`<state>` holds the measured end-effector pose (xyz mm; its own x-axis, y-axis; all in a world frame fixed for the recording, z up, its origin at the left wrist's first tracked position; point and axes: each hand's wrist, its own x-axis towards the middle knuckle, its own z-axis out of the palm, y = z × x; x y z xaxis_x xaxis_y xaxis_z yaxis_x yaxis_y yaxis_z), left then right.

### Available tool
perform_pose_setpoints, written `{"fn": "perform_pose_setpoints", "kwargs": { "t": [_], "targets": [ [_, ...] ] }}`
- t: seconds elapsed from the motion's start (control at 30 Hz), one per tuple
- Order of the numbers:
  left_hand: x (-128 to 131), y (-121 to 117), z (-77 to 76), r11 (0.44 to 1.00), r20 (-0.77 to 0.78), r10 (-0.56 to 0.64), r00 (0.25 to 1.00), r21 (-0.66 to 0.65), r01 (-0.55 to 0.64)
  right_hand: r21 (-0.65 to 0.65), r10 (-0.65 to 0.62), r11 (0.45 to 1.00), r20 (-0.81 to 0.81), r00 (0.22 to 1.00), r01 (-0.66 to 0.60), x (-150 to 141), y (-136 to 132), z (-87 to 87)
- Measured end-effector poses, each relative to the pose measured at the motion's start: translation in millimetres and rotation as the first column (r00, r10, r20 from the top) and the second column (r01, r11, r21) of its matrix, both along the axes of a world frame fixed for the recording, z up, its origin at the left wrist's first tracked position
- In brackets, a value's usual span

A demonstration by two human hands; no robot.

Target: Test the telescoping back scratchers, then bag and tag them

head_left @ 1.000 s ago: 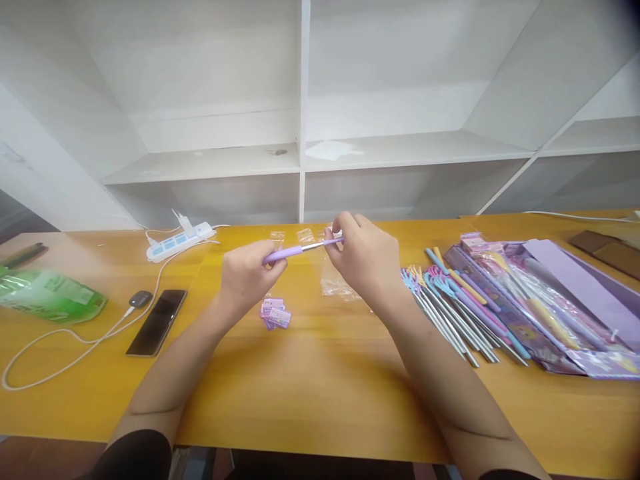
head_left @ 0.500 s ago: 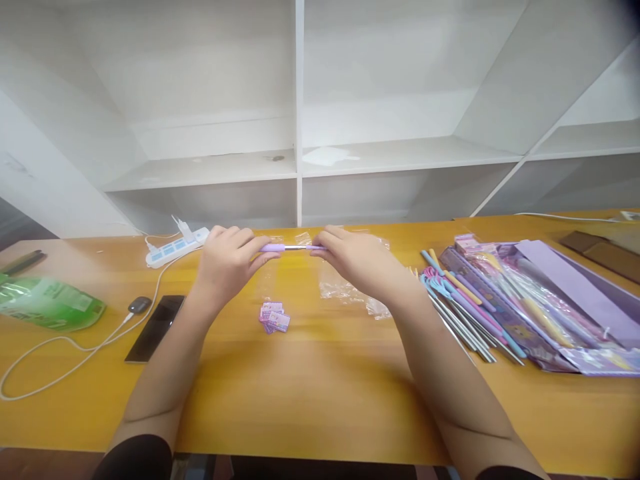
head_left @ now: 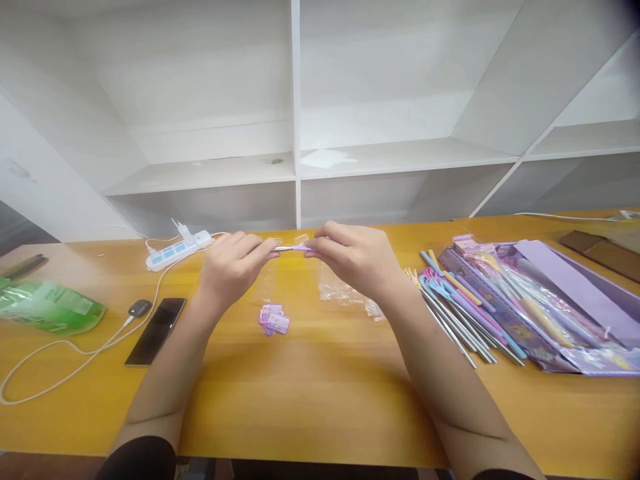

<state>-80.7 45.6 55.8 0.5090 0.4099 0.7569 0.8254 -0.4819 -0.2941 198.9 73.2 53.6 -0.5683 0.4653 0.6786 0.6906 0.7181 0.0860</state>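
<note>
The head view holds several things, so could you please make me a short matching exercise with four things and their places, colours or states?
1. Rod
2. Phone
3. Small cards
4. Pouch

A. Black, lying flat
B. Green, at the picture's left edge
C. Held between the left hand and the right hand
D. Purple and pink, in an overlapping pile

Pairs: 1-C, 2-A, 3-D, 4-B

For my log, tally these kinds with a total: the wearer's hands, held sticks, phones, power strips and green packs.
Hands: 2 (left hand, right hand)
Purple-and-silver stick, held: 1
Phone: 1
Power strip: 1
Green pack: 1
Total: 6
</note>
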Motion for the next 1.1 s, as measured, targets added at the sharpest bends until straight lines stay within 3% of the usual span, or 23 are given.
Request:
{"fn": "perform_pose_setpoints", "kwargs": {
  "t": [0.3, 0.6, 0.77, 0.93, 1.03, 1.1],
  "targets": [
    [-49, 10, 18.4, 0.988, 0.062, 0.107, 0.992, 0.109, -0.113, 0.034, -0.169, 0.984, -0.124, 0.978, 0.174, 36, 19, 14.8],
    [-61, 18, 16.1, 0.99, 0.048, 0.084, 0.995, 0.112, -0.089, 0.045, -0.116, 0.992, -0.098, 0.988, 0.12, 57, 27, 16.8],
    [-92, 30, 16.2, 0.972, 0.109, 0.111, 0.988, 0.196, -0.131, 0.157, -0.082, 0.979, -0.272, 0.959, 0.128, 96, 39, 18.8],
    [-134, 44, 15.9, 0.954, 0.102, 0.043, 0.994, 0.291, -0.072, 0.217, -0.02, 0.969, -0.418, 0.908, 0.121, 142, 54, 15.7],
    [-162, 51, 16.0, 0.958, 0.163, 0.023, 0.986, 0.279, -0.069, 0.284, -0.01, 0.939, -0.534, 0.845, 0.191, 177, 58, 11.2],
    [-174, 53, 15.9, 0.935, 0.14, -0.05, 0.989, 0.353, -0.003, 0.327, -0.036, 0.902, -0.591, 0.806, 0.281, 199, 59, 8.2]
  ]
}}
